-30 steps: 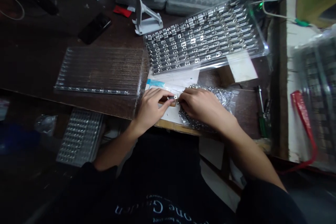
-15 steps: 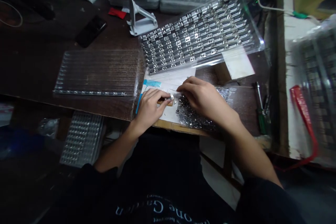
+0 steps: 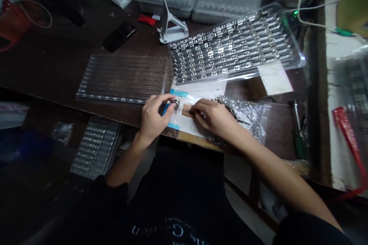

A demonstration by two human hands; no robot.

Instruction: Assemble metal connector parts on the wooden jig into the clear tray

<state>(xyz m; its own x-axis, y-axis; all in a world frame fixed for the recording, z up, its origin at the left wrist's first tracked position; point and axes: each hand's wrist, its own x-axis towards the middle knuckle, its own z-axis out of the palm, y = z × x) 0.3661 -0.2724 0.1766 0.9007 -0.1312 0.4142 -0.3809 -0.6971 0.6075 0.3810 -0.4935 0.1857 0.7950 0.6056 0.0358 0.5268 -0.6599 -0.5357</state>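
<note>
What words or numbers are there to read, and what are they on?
"Garden": upside down on the black shirt, some letters dim.
Smaller shirt lines: too small and blurred to read.
Pale package at the left edge: reddish marks, too blurred to read.

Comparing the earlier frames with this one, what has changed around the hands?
The left hand has moved left, away from the small brown rectangular block, with a silver-and-black metal connector at its fingertips. The right hand has come left from over the clear plastic bag of shiny metal parts to the block; any grip is unclear. The filled clear plastic tray stayed put.
</note>
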